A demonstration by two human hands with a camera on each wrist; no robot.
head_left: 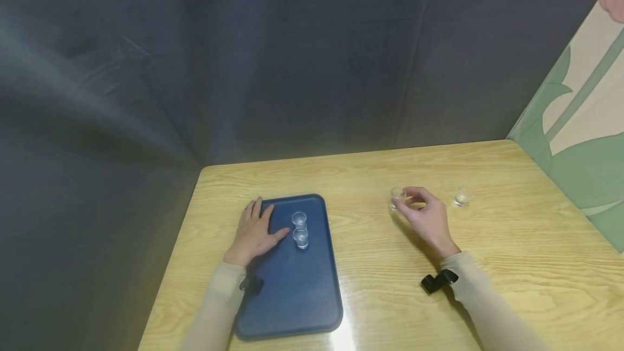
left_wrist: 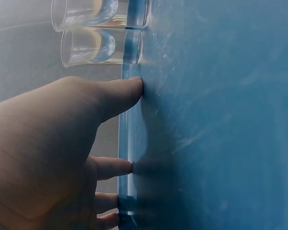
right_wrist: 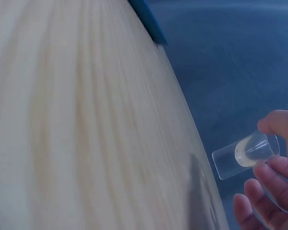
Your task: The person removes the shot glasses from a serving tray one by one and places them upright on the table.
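Observation:
My left hand (head_left: 254, 232) lies flat with straight fingers on the far left part of a blue tray (head_left: 292, 286), its thumb (left_wrist: 120, 93) pressing the tray surface (left_wrist: 221, 120). Two small clear glasses (head_left: 299, 219) (head_left: 301, 238) stand on the tray just right of that thumb; the left wrist view shows both (left_wrist: 101, 47) (left_wrist: 98, 13). My right hand (head_left: 423, 214) pinches a third small clear glass (head_left: 397, 195) by its base, held just above the wooden table (head_left: 487, 264). In the right wrist view that glass (right_wrist: 245, 154) sits between my fingertips (right_wrist: 273, 167).
Another small clear glass (head_left: 461, 197) stands on the table to the right of my right hand. Dark grey curtains close off the back and left. A green and cream patterned wall (head_left: 585, 123) borders the table's right side. The tray corner (right_wrist: 146, 21) shows far off.

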